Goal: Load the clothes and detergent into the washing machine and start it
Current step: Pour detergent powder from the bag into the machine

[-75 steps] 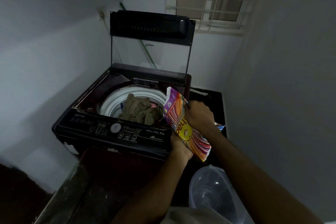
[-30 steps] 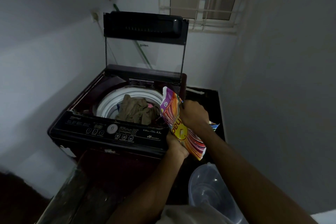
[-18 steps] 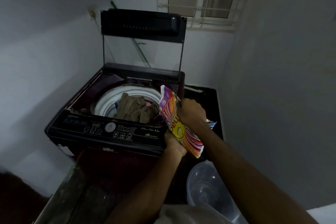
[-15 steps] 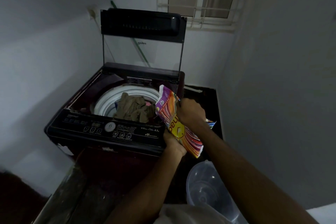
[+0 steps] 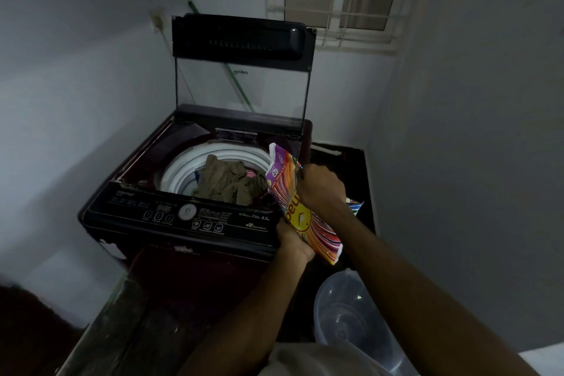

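Clothes [image 5: 227, 181] loaded in drum; lid [image 5: 242, 38] up. Left hand [image 5: 293, 242] and right hand [image 5: 321, 187] both grasp the detergent packet [image 5: 300, 214] beside the opening. Detergent and start appear outstanding.

We see a glossy dark plastic control panel [image 5: 183, 218] on the washing machine [image 5: 128, 168], with a clear, smooth lid [image 5: 241, 91] and a smooth white plastic tub rim [image 5: 180, 171]. The clothes [image 5: 229, 185] look to us like matt, creased cloth. The detergent packet [image 5: 308, 223] is shiny, crinkled printed film. The basin [image 5: 351, 314] is smooth translucent plastic.
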A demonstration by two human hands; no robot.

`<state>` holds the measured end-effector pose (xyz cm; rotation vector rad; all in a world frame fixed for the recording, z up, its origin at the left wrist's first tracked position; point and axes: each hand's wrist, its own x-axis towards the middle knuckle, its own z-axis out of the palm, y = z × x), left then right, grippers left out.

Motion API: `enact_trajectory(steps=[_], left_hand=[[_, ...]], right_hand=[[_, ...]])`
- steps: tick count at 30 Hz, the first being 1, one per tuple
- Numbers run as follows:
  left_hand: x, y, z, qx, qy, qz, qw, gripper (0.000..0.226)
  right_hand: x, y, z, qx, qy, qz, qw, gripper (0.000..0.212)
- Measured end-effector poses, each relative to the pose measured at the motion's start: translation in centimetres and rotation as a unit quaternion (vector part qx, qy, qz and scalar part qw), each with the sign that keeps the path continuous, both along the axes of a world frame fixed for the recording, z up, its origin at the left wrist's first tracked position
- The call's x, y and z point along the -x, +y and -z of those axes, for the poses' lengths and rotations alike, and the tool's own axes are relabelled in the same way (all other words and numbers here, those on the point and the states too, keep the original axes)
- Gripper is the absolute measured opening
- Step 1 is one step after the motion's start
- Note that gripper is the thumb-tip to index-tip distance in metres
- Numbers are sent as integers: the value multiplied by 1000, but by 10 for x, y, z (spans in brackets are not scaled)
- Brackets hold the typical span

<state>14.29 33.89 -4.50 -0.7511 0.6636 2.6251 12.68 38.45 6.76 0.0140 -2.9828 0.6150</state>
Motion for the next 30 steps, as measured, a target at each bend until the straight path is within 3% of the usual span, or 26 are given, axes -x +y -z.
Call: enact_trajectory(steps=[19,22,25,30], left_hand=[[4,1,4,28,14,4,1000,63],[6,0,8,29,13,2,1000,71],[9,3,9,86,9,-4,996,68],[9,-2,-7,132,41,-23,990,67]], right_hand=[[0,11,6,35,-7,35,999,35],[-2,26,8,97,-29,88,991,41],[-10,43,15,188,-35,124,974,33],[-27,46,25,348,46,94,932,42]])
